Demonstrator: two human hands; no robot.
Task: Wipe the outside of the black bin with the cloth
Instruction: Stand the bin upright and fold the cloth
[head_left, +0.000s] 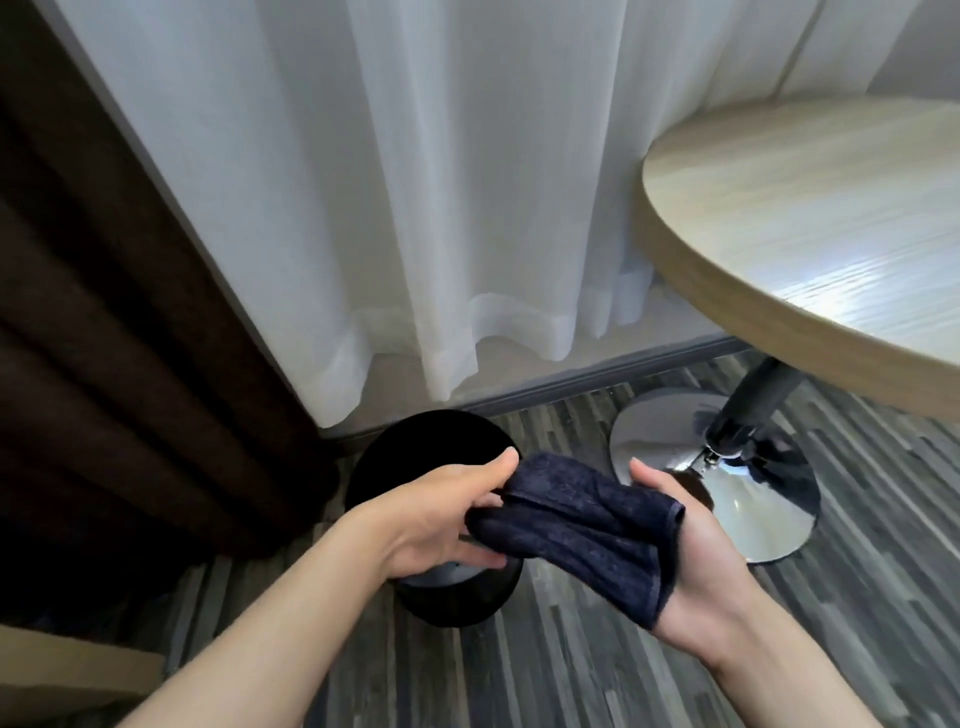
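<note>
A round black bin (415, 447) stands upright on the floor below the curtains, its lower half partly hidden by my left hand. A folded dark navy cloth (576, 525) is held above and just right of the bin. My left hand (441, 514) pinches the cloth's left end between thumb and fingers. My right hand (696, 566) lies palm up under the cloth's right part, which drapes over the palm. The cloth is not touching the bin.
A round wooden table (810, 218) on a dark post with a chrome disc base (748, 493) stands close on the right. White sheer curtains (415, 208) and a dark brown drape (104, 338) hang behind the bin. The floor is striped grey carpet (571, 675).
</note>
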